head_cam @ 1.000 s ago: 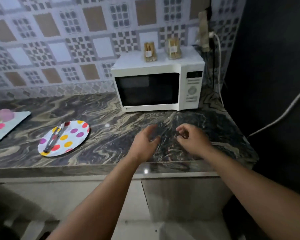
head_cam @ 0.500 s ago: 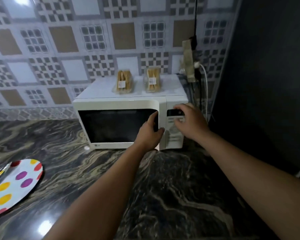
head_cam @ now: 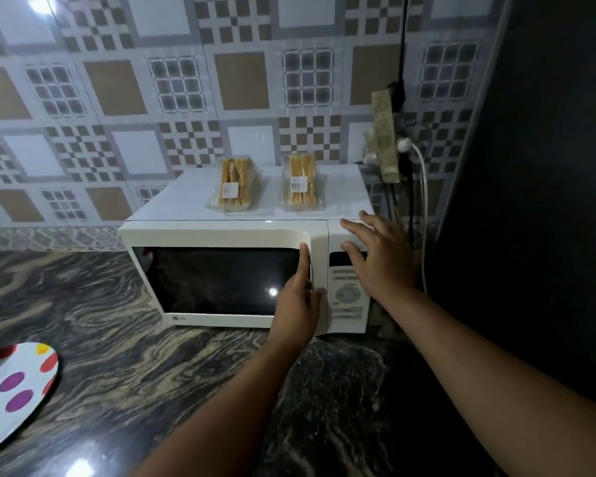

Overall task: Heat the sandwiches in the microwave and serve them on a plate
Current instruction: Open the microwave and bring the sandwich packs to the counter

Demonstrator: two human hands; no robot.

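Dark marbled countertop point(head_cam: 124, 339) fills the lower view, patterned tile wall point(head_cam: 117, 98) behind it, dark panel on the right. Nearest, at the lower left edge, a white plate point(head_cam: 18, 383) with coloured dots lies on the counter, partly cut off by the frame, well apart from the microwave.

Two bare forearms reach in from below. Left hand point(head_cam: 298, 304) is at the right edge of the microwave door point(head_cam: 221, 280), thumb lying up along the door's edge, fingers curled round that edge and mostly hidden, so it grips the door there. Door looks closed. Right hand point(head_cam: 381, 259) rests flat on the microwave's upper right corner, over the control panel point(head_cam: 346, 304), fingers straight and spread, holding nothing.

White microwave point(head_cam: 193, 235) stands on the counter against the wall. On its top, side by side and apart, two packaged sandwiches in clear wrappers: left sandwich pack point(head_cam: 236, 184) and right sandwich pack point(head_cam: 301, 182), each with a white label. Neither hand touches them.

Farther right, a power strip point(head_cam: 386, 139) hangs on the wall with a white plug and cable point(head_cam: 422, 187) running down.
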